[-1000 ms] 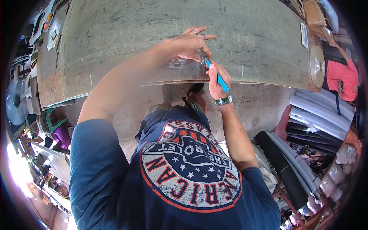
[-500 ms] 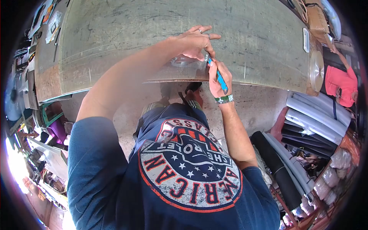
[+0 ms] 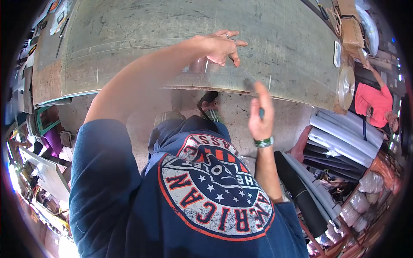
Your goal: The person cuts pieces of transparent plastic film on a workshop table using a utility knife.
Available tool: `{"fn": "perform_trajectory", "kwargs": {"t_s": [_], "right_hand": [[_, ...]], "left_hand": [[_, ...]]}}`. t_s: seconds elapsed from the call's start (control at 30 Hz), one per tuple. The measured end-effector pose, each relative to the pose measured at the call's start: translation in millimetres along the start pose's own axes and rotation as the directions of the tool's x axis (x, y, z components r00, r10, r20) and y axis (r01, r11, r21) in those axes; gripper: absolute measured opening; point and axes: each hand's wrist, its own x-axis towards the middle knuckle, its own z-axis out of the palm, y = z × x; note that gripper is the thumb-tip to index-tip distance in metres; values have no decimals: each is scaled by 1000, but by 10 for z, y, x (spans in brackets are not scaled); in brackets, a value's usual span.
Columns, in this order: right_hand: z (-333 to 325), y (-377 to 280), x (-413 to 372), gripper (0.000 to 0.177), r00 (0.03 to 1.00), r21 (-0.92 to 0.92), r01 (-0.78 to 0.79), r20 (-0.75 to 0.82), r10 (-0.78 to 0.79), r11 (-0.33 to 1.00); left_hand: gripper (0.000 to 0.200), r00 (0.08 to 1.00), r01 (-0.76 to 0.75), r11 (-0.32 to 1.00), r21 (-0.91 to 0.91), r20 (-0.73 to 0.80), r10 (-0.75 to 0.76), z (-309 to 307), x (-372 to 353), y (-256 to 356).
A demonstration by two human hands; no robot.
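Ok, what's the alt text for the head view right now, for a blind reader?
A blurred right hand grips a mostly hidden blue tool near the front edge of a scuffed worktable, with the left hand over it. Rolled sheets and another person in a pink top are at the picture's right.

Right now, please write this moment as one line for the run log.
left hand: over worktable, grip unclear | right hand: around blue tool, blurred, near worktable's front edge

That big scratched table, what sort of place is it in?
Probably a workshop: there's a wide, scratched, grey-green worktable, shiny grey rolls of sheet material and a long black roll.
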Motion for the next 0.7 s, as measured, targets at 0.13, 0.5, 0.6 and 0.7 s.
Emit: {"fn": "perform_trajectory", "kwargs": {"t_s": [0.13,0.5,0.6,0.7], "right_hand": [[-271,284,287,34,998,-284,3,58,14,959],[183,1589,1345,58,949,-362,306,191,-252,881],[197,1680,1667,68,914,-334,404,194,-358,852],[135,1620,1780,68,880,-307,468,254,-402,829]], "left_hand": [[47,1000,-15,998,66,-16,16,-75,4,-125],[36,783,414,909,55,-530,-324,-221,-426,-452],[45,465,656,739,-153,-689,-556,34,-679,-114],[52,402,719,693,-60,-777,-484,479,-807,193]]}}
